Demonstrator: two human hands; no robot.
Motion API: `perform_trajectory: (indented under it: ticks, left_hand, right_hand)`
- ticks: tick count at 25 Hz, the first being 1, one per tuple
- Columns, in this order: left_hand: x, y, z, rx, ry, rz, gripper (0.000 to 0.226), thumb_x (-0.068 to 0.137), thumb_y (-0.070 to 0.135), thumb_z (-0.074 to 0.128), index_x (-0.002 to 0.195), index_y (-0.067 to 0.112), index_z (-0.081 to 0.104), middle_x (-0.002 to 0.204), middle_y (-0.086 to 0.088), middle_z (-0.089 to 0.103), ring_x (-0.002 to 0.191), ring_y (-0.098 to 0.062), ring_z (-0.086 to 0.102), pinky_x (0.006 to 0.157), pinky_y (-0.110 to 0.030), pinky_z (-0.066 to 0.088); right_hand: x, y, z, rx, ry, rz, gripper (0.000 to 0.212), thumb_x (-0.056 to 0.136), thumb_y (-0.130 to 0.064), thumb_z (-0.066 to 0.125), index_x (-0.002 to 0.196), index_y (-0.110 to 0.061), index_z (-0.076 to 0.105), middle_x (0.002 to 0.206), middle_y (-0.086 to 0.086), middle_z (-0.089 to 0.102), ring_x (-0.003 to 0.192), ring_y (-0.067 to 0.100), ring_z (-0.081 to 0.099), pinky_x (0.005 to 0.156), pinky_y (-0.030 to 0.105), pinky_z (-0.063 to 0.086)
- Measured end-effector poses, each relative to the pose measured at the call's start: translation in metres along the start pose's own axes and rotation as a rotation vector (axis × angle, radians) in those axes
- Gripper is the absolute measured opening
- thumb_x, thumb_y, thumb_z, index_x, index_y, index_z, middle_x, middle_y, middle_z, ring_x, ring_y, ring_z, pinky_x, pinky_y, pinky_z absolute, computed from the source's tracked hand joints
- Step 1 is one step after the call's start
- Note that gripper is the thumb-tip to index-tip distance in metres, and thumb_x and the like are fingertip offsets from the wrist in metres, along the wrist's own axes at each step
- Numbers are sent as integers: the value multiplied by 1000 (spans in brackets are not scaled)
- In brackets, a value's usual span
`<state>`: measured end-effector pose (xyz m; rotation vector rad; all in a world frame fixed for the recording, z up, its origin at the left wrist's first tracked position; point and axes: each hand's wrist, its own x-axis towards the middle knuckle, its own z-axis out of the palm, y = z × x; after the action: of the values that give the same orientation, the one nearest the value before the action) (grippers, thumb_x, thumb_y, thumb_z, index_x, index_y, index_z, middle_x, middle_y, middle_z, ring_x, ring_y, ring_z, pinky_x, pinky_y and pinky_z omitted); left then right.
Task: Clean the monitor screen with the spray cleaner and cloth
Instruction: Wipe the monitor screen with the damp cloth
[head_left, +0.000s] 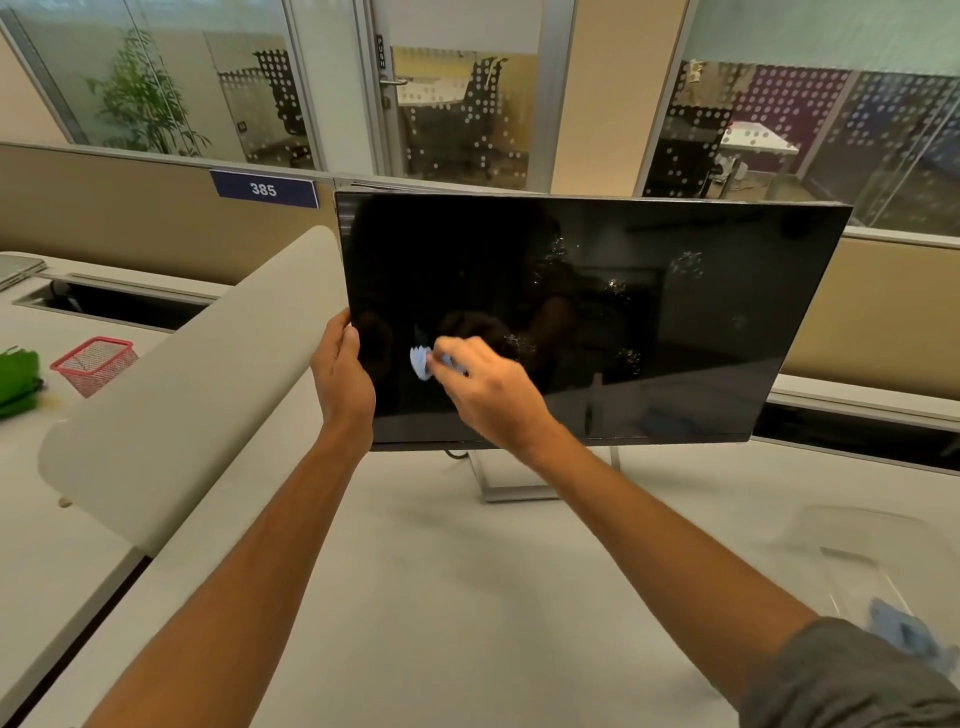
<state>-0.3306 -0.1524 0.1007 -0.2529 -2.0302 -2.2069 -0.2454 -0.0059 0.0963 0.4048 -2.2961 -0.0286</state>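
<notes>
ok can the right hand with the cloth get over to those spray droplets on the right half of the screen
Probably yes: the right hand already presses the cloth to the screen, and nothing lies between it and the droplets.

The monitor (597, 312) is gripped at its left edge by the left hand (343, 374); a blue cloth (422, 361) is pressed to the droplet-spotted screen by the right hand (488, 389).

I note a pale grey desk surface (441, 571), a beige fabric partition (130, 218), and dotted glass office walls (831, 130) behind; lighting warm.
</notes>
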Motion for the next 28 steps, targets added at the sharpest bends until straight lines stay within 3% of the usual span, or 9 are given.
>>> perform_trajectory:
  ticks: [4, 7, 10, 16, 22, 25, 28]
  left_hand:
    - [3, 0, -6, 0, -42, -24, 40, 101, 26, 33, 138, 15, 46, 139, -4, 52, 128, -19, 48, 110, -39, 39]
    - [5, -2, -13, -55, -87, -60, 38, 100, 25, 37, 134, 13, 52, 132, -7, 58, 123, -21, 53, 108, -43, 42]
    - [0, 0, -15, -118, -134, -101, 35, 100, 21, 36, 128, 13, 57, 124, -8, 63, 118, -24, 57, 102, -37, 46]
    - [4, -6, -23, -186, -216, -191, 36, 101, 25, 37, 129, 14, 56, 128, -5, 62, 121, -22, 56, 110, -42, 40]
    - [-1, 10, -29, -225, -287, -206, 33, 99, 18, 35, 119, 10, 60, 110, -4, 65, 107, -21, 60, 94, -35, 48]
    - [0, 8, -33, -172, -326, -163, 30, 98, 18, 35, 101, 13, 64, 107, -7, 66, 106, -22, 61, 103, -44, 45]
    - [0, 3, -37, -115, -336, -147, 39, 102, 22, 29, 132, 13, 52, 130, -8, 59, 121, -26, 55, 104, -42, 45]
  right_hand:
    - [-14, -15, 7, 61, -130, -42, 25, 84, 0, 60, 109, 0, 64, 106, 14, 62, 80, 22, 57, 54, 30, 54]
    - [33, -10, -21, 72, 14, 24, 24, 90, -4, 54, 111, -3, 64, 112, 12, 61, 84, 19, 57, 62, 25, 55]
    - [97, 2, -49, 24, 152, 46, 26, 87, -4, 60, 112, -5, 65, 115, 11, 61, 91, 20, 61, 70, 24, 55]
    - [158, 3, -50, -63, 109, -18, 29, 75, -2, 73, 104, -4, 69, 100, 12, 64, 83, 22, 62, 62, 29, 59]
    - [101, -20, -14, -8, 62, -41, 15, 81, -3, 67, 96, -1, 69, 97, 13, 64, 77, 21, 60, 55, 25, 55]
    - [51, -39, 14, 24, -60, -43, 15, 82, -5, 66, 97, -1, 68, 95, 12, 61, 71, 19, 56, 51, 23, 50]
    - [13, -56, 37, 58, -140, -18, 18, 76, -6, 74, 93, -3, 68, 87, 10, 60, 63, 16, 53, 44, 23, 46]
